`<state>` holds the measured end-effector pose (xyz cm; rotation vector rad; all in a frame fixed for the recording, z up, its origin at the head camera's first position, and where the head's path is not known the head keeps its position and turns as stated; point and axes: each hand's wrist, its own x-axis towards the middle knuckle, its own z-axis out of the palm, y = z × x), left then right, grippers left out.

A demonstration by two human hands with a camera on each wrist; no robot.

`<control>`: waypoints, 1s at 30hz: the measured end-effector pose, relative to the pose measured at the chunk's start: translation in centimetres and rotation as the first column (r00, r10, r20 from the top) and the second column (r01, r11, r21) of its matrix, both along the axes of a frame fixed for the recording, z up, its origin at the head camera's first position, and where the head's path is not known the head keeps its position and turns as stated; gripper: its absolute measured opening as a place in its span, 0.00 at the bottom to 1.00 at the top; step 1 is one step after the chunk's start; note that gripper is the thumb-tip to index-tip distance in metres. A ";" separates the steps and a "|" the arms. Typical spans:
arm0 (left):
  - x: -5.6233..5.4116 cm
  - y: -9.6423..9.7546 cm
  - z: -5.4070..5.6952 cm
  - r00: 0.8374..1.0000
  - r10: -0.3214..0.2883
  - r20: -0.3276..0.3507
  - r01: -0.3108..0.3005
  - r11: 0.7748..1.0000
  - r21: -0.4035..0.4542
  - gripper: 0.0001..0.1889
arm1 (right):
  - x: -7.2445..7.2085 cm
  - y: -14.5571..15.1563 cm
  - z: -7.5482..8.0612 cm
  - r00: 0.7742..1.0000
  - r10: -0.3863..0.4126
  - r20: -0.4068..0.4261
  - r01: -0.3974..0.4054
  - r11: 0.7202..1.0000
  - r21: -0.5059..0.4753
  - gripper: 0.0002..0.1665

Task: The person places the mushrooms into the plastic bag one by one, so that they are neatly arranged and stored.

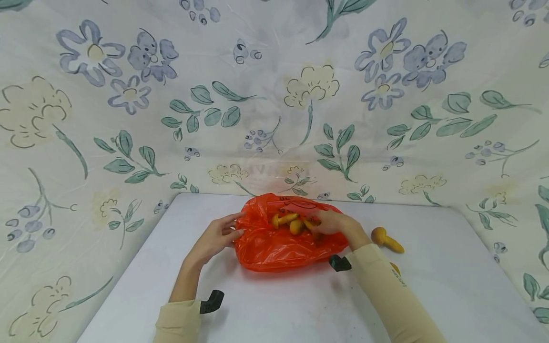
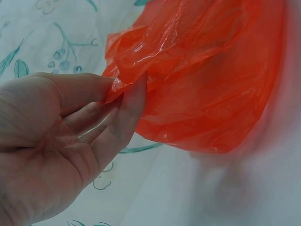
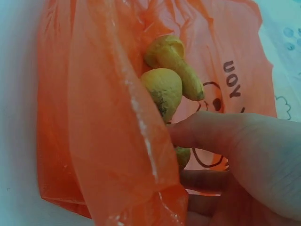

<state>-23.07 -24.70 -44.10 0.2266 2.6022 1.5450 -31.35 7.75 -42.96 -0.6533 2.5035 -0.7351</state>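
Observation:
A red plastic bag lies on its side on the white table, its mouth gaping. At its left edge my left hand pinches the thin plastic between thumb and fingers, as the left wrist view shows. My right hand reaches into the mouth from the right. Its thumb and fingers close around a yellow mushroom, mostly hidden by the hand and a fold of the bag. Beside it in the bag lie a round-capped mushroom and a mushroom with a long stem.
On the white table, right of the bag, lies another yellow mushroom. A further mushroom shows partly behind the right sleeve. A flower-patterned cloth hangs behind the table and along its sides.

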 end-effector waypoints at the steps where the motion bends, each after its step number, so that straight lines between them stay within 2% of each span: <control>1: 0.0 0.0 0.0 1.000 0.005 0.003 -0.005 1.000 0.001 0.28 | 0.0 0.0 0.0 1.000 -0.015 0.022 0.015 1.000 0.001 0.42; 6: 0.0 0.0 -0.1 1.000 0.004 0.003 -0.004 1.000 0.000 0.28 | 0.2 0.0 0.2 0.995 -0.049 0.084 0.050 0.999 -0.008 0.41; 7: 0.0 0.0 -0.1 1.000 0.004 0.002 -0.004 1.000 0.001 0.28 | 0.2 0.0 0.3 0.994 -0.049 0.100 0.052 0.998 -0.031 0.44; 10: 0.0 0.0 -0.1 1.000 0.002 0.000 -0.002 1.000 0.001 0.28 | 0.3 0.0 0.5 0.994 -0.046 0.099 0.049 0.998 -0.028 0.46; 17: 0.0 -0.1 -0.1 1.000 0.005 0.000 -0.005 1.000 -0.001 0.28 | 0.7 -0.1 1.3 0.990 -0.087 0.106 0.087 0.996 0.009 0.40; 22: 0.0 -0.1 0.0 1.000 0.005 -0.001 -0.005 1.000 -0.002 0.28 | 0.9 0.0 1.9 0.997 -0.044 0.071 0.043 0.999 0.017 0.42; 30: 0.1 -0.2 0.1 1.000 -0.010 -0.012 0.010 1.000 0.009 0.28 | 1.0 0.3 2.8 0.996 0.085 -0.016 -0.085 0.996 -0.007 0.44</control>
